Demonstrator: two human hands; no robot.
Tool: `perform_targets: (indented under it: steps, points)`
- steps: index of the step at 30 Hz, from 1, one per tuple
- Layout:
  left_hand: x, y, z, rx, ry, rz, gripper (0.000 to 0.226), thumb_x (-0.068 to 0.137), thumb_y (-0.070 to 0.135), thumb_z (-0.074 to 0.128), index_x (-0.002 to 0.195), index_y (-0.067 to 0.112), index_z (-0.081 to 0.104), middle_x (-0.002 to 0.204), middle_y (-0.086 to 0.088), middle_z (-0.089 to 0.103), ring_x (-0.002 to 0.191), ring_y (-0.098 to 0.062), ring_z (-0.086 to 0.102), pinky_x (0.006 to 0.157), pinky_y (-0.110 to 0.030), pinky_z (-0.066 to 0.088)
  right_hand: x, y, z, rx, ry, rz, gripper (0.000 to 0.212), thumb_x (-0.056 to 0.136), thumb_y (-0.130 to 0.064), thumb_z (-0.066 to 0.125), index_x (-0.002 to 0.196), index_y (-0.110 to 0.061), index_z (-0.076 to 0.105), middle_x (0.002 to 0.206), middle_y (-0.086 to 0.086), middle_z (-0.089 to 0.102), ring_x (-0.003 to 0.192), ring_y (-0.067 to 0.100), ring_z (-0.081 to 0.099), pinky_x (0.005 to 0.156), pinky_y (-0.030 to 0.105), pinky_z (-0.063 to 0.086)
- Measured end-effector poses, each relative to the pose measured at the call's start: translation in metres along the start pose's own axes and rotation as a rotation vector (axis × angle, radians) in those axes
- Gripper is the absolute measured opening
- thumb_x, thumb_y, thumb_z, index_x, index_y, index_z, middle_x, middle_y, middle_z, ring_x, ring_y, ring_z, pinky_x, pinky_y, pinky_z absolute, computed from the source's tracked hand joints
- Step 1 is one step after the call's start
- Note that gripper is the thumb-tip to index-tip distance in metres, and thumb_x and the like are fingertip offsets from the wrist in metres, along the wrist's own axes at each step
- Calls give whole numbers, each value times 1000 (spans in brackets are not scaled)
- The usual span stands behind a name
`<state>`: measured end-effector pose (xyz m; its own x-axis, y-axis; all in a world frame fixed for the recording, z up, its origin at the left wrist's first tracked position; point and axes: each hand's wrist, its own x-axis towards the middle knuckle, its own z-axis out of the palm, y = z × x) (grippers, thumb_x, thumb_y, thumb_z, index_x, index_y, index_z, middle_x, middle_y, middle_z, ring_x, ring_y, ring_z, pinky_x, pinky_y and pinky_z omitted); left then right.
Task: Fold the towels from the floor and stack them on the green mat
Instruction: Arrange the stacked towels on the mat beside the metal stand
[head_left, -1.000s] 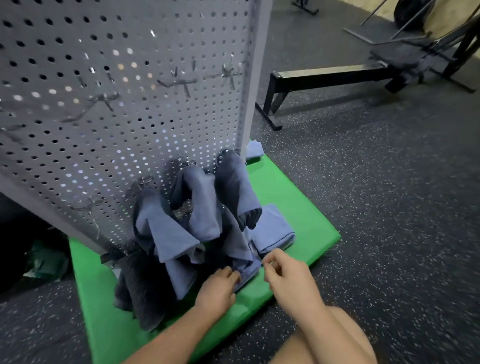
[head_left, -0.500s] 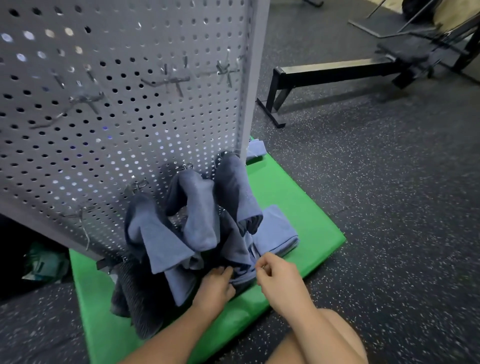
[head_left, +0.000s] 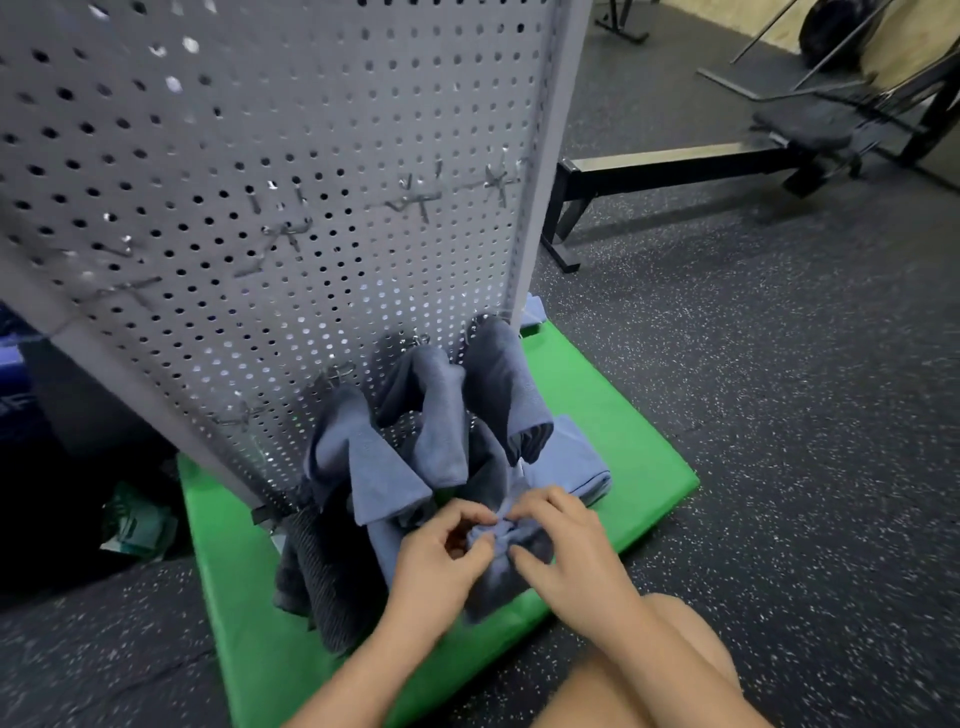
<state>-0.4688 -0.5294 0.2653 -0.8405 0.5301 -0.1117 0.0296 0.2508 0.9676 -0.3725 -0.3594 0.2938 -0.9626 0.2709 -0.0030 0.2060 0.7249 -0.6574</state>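
A green mat (head_left: 639, 457) lies on the floor under a grey pegboard stand. Several blue-grey towels (head_left: 431, 415) hang from hooks low on the board and drape onto the mat. One folded towel (head_left: 576, 462) lies flat on the mat to the right. A dark ribbed towel (head_left: 322, 577) slumps at the left. Near the mat's front edge, my left hand (head_left: 441, 556) and my right hand (head_left: 561, 545) both pinch a bunched blue-grey towel (head_left: 498, 540) between them, fingertips almost touching.
The perforated pegboard stand (head_left: 270, 182) leans over the mat's back half, with metal hooks (head_left: 415, 200) sticking out. A black bench (head_left: 675, 166) stands on the speckled rubber floor (head_left: 779, 415) at the back right. My bare knee (head_left: 675, 665) is at the bottom.
Both hands have moved together and lifted slightly, gathering a towel's edge into a bunch between them. The view has tilted and moved closer.
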Motion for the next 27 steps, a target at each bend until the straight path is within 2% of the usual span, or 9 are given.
perform_targets:
  steps: [4,9,13,15,17,19,22,24,27]
  points:
    - [-17,36,-17,-9,-48,67,30,92,-4,73,97,25,81,98,9,80,91,-5,72,84,-15,50,-17,-23,-14,-99,42,-100,17,92,-39,67,106,-37,58,109,-25,54,111,5,55,98,40,42]
    - [-33,72,-49,-73,-201,168,25,94,9,74,108,29,80,109,1,78,102,-11,73,91,-25,56,-22,-65,-40,-153,46,-180,13,91,-34,61,94,-32,49,92,-19,50,91,8,49,87,36,41]
    - [-46,85,-75,37,-318,185,30,88,15,82,111,30,73,100,-2,74,81,-6,63,73,-33,57,-17,-99,-58,-125,58,-177,23,86,-27,62,88,-33,40,86,-16,49,83,9,45,77,33,40]
    - [-50,83,-90,177,-275,249,23,86,26,84,103,36,71,91,2,69,76,-4,58,69,-34,52,-13,-117,-63,-89,24,-188,22,82,-27,58,89,-36,40,89,-20,52,86,4,48,77,27,38]
    - [-56,81,-108,301,-195,336,22,85,38,86,92,39,66,91,8,60,78,-4,56,70,-29,46,-9,-132,-64,-59,-27,-206,16,81,-30,54,94,-36,46,94,-21,57,91,4,54,83,29,44]
    - [-63,80,-127,348,-136,382,25,84,45,88,88,35,65,101,11,56,91,-8,60,79,-29,48,-4,-143,-62,-22,-74,-221,15,80,-28,54,94,-32,53,94,-18,61,93,8,59,86,35,49]
    - [-73,79,-155,322,-68,396,27,83,45,88,85,30,66,117,13,63,116,-12,65,97,-31,50,6,-162,-53,5,-99,-245,10,80,-25,56,90,-28,57,90,-16,62,90,8,60,84,37,50]
    - [-76,81,-172,256,-11,326,26,83,44,87,87,29,66,104,12,72,102,-4,69,88,-26,52,15,-173,-44,24,-86,-235,9,79,-28,55,88,-27,57,88,-15,63,88,7,59,84,39,50]
    - [-70,84,-198,181,97,204,23,82,40,82,91,27,65,79,12,66,73,0,55,68,-21,45,34,-194,-31,65,-43,-203,8,78,-29,55,86,-27,57,86,-12,64,85,9,60,83,42,52]
